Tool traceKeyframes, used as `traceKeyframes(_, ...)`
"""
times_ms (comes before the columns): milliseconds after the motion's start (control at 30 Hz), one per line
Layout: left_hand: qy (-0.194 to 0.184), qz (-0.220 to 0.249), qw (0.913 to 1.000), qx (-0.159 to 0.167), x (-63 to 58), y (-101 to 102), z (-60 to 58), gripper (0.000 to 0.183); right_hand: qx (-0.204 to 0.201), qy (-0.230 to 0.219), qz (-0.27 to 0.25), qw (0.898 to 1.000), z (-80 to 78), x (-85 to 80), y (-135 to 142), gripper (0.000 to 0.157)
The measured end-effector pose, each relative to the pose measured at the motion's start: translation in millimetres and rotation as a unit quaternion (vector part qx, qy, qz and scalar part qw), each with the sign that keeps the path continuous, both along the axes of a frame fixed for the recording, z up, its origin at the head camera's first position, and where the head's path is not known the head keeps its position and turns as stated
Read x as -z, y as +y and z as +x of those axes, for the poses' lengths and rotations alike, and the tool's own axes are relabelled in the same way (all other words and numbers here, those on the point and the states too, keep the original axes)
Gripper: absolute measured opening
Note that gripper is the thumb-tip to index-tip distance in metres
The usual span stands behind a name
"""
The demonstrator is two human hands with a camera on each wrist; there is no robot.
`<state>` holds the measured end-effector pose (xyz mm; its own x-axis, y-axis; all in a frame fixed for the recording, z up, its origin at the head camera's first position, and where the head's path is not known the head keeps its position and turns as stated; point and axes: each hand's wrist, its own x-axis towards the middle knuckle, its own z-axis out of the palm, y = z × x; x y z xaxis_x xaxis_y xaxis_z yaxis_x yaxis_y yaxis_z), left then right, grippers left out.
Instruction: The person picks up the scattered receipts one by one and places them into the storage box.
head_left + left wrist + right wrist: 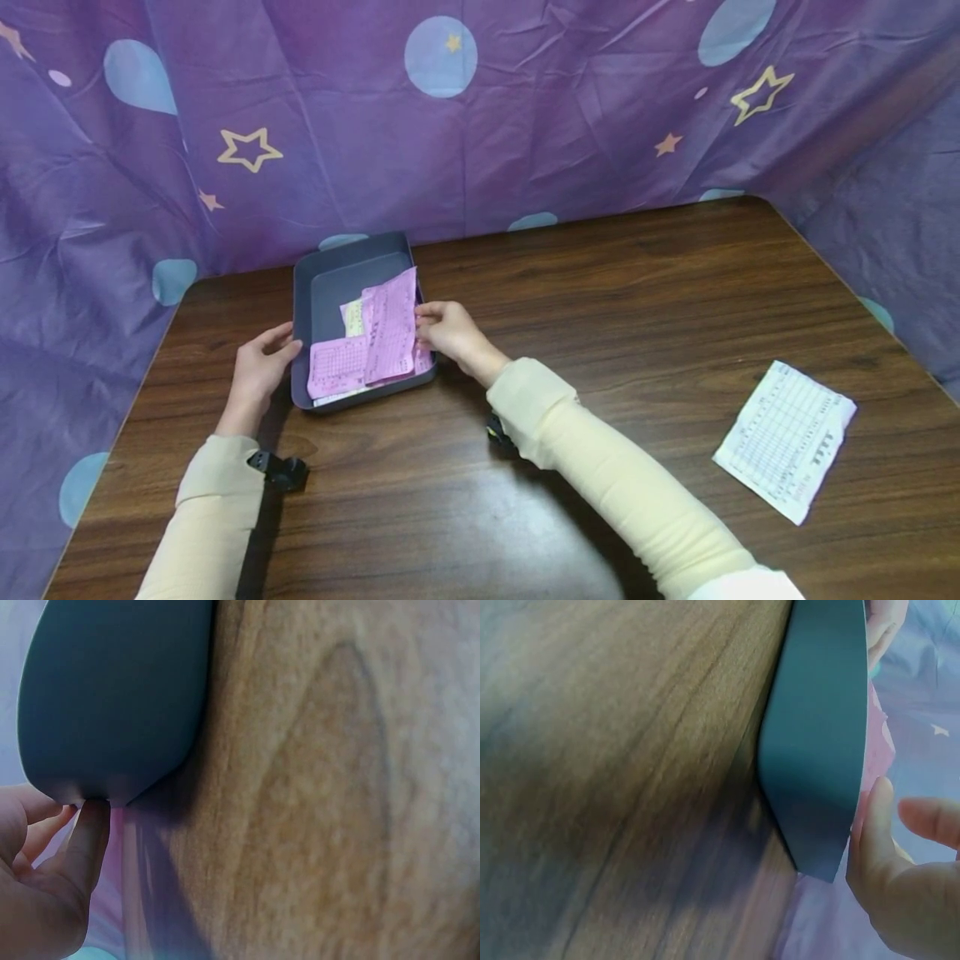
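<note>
A dark grey tray stands on the table near the curtain. Pink printed slips lie in its front and right part, one leaning up at the right wall, with a pale yellow slip partly covered among them. At the tray's left wall, my left hand holds the rim between thumb and fingers. My right hand is at the opposite wall, its fingers right by the edge of the leaning pink slip. In the right wrist view, a gap shows between this hand's fingers, which lie close along the tray's rim.
A white printed sheet with a torn edge lies on the wooden table at the right. Behind the table hangs a purple curtain with stars and blue shapes. Small black devices are strapped at the wrists.
</note>
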<state>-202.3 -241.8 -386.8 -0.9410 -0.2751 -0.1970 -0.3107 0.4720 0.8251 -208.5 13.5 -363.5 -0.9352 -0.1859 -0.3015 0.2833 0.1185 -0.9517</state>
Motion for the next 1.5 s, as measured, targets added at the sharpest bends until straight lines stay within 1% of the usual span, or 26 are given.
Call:
traceKeyframes(167, -0.006, -0.006, 1.0000, -0.002, -0.1, 0, 0.2, 0.048, -0.007, 0.012, -0.004, 1.000, -0.7, -2.3, 3, 0.042)
traceKeyframes(367, 0.005, -0.003, 1.0000, 0.000, -0.7, 0, 0.4, 0.048, -0.015, 0.012, -0.025, 0.999, -2.2, -2.9, 14, 0.042)
traceKeyframes(567, 0.005, -0.003, 1.0000, -0.002, 0.3, -1, 0.2, 0.047, -0.005, -0.001, -0.039, 0.999, -7.4, -5.3, 36, 0.041)
traceKeyframes(700, 0.002, -0.003, 1.0000, -0.005, 1.0, -1, -0.3, 0.047, -0.004, 0.001, -0.051, 0.999, -10.4, -10.7, 57, 0.042)
traceKeyframes(900, 0.003, -0.004, 1.0000, -0.008, 1.6, -3, -0.4, 0.047, -0.016, 0.020, -0.039, 0.999, -12.6, -22.6, 96, 0.042)
traceKeyframes(1067, -0.008, -0.007, 0.9999, -0.009, 1.1, -3, -0.9, 0.047, -0.033, 0.034, -0.032, 0.998, -11.2, -30.6, 137, 0.044)
traceKeyframes(1267, 0.008, -0.006, 0.9999, -0.005, 1.9, -2, 0.5, 0.047, -0.030, 0.062, 0.002, 0.998, -4.2, -37.2, 190, 0.047)
traceKeyframes(1333, 0.012, -0.007, 0.9999, -0.003, 2.3, -2, 0.5, 0.046, -0.025, 0.072, 0.010, 0.997, -1.4, -37.2, 209, 0.041)
traceKeyframes(1400, 0.013, -0.006, 0.9999, -0.001, 2.5, -2, 0.2, 0.047, -0.018, 0.079, 0.006, 0.997, 1.4, -35.9, 228, 0.029)
traceKeyframes(1467, 0.011, -0.005, 0.9999, -0.001, 2.4, -1, -0.2, 0.047, -0.009, 0.081, -0.015, 0.997, 4.7, -34.2, 247, 0.019)
traceKeyframes(1500, 0.011, -0.004, 0.9999, -0.001, 2.2, -1, -0.4, 0.047, -0.006, 0.083, -0.027, 0.996, 6.3, -33.0, 257, 0.019)
